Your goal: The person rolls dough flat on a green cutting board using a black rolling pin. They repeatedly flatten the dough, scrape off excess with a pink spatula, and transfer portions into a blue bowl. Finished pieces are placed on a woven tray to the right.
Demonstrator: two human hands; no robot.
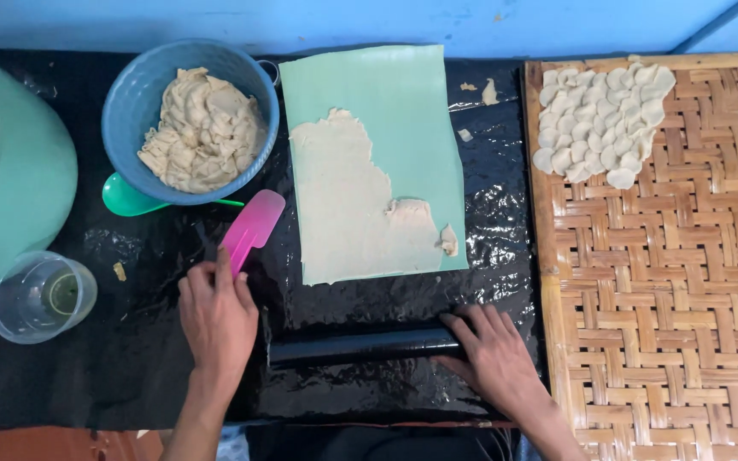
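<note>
Pink flat plastic scraper [251,228], angled on black sheet; black cylindrical roller [360,347], lying horizontal at near edge.

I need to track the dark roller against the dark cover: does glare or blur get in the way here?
Head view: sharp and evenly lit, with no motion blur on the left hand or right hand; white glare streaks the wet black plastic sheet; the black rolling pin nearly blends into it; shadows are soft.

pink scraper [252,227], blue bowl [134,94], mint-green sheet [395,94], black roller [360,347], tan woven mat [668,282].
</note>
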